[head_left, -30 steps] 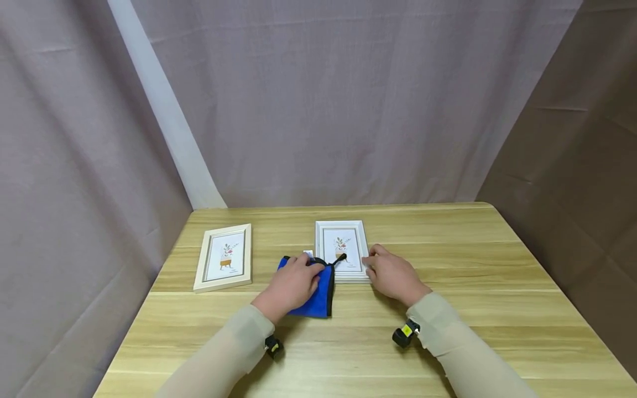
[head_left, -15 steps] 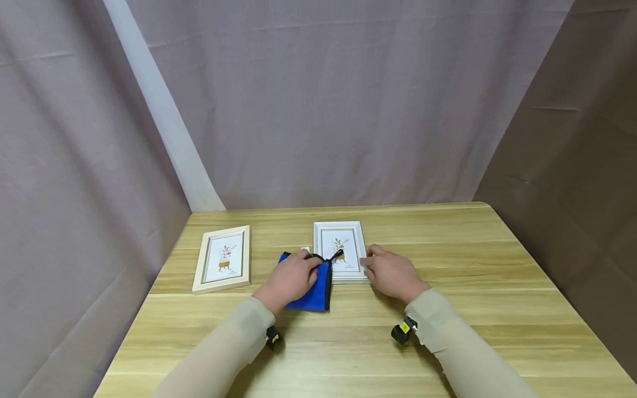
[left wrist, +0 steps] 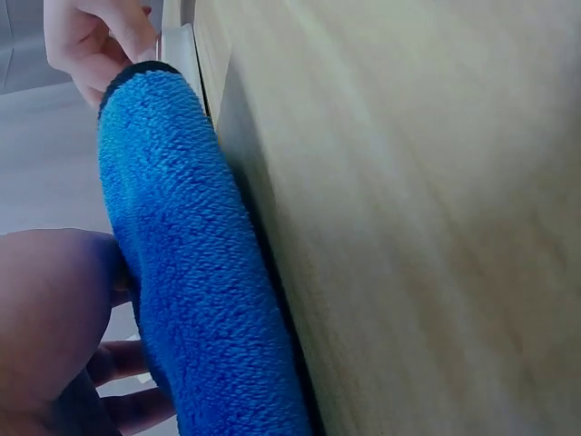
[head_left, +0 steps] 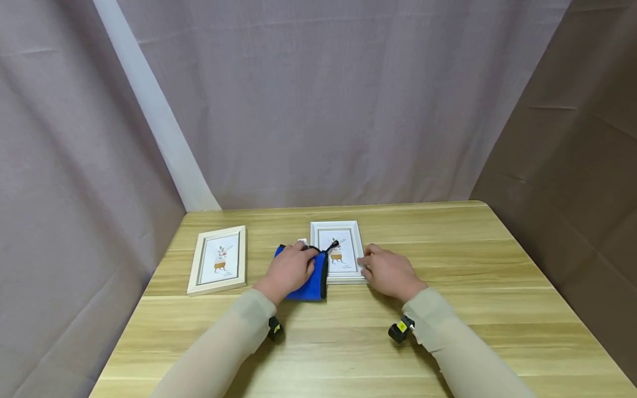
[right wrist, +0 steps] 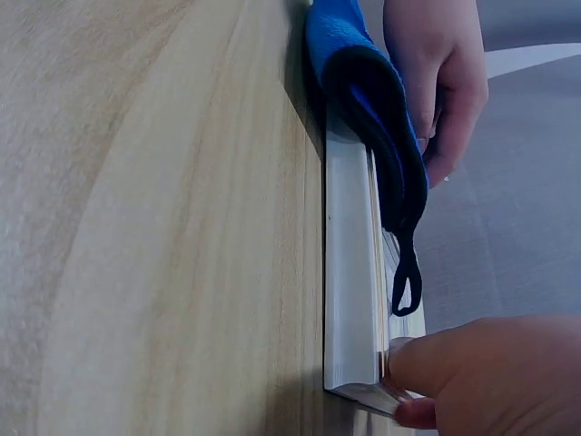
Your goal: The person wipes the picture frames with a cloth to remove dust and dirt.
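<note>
A folded blue cloth [head_left: 309,284] with black edging and a small black hanging loop [right wrist: 407,282] lies across the left side of a white picture frame [head_left: 350,236]. My left hand [head_left: 288,269] holds this cloth, fingers on top; in the left wrist view, thumb and fingers press on the plush fabric [left wrist: 195,236]. At the frame's lower right edge, my right hand [head_left: 390,272] grips the border, thumb on its front and fingers at the outer side. The frame lies flat, its plant-pot print facing up, its lower left corner hidden by the cloth.
A second, cream picture frame [head_left: 242,254] with a similar print lies at the left of the wooden table [head_left: 438,232]. Grey curtains [head_left: 318,110] hang behind the table and on the left, with a browner one [head_left: 572,193] on the right.
My left hand and the cloth have slid slightly away from me along the frame's left side. The right hand keeps its grip on the frame's edge. The whole view has shifted a little.
</note>
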Demonstrator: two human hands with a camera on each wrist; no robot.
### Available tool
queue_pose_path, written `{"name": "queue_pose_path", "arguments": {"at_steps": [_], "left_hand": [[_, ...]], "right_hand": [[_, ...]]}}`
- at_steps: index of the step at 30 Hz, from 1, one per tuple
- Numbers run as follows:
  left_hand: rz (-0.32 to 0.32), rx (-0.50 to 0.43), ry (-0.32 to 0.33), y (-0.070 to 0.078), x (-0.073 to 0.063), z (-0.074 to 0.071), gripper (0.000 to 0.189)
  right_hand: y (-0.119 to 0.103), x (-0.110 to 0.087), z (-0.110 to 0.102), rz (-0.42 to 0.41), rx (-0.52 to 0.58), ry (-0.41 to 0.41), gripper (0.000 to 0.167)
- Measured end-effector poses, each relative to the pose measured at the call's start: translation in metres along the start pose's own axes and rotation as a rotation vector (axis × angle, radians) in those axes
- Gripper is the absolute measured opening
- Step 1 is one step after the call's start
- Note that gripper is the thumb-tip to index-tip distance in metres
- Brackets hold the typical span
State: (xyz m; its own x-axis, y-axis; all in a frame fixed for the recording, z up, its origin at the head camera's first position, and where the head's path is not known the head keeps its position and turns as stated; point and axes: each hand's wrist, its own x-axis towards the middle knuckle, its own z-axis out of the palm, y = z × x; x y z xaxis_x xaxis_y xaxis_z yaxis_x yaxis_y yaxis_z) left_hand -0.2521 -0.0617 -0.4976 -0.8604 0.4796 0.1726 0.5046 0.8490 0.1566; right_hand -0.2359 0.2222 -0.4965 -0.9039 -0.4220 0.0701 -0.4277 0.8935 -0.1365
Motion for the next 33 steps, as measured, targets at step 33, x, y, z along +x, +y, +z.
{"name": "queue_pose_path", "arguments": {"at_steps": [33], "left_hand": [[-0.098, 0.035, -0.063, -0.011, 0.044, -0.003, 0.036]], "right_hand": [[-0.004, -0.005, -0.004, 0.013, 0.01, -0.014, 0.036]]}}
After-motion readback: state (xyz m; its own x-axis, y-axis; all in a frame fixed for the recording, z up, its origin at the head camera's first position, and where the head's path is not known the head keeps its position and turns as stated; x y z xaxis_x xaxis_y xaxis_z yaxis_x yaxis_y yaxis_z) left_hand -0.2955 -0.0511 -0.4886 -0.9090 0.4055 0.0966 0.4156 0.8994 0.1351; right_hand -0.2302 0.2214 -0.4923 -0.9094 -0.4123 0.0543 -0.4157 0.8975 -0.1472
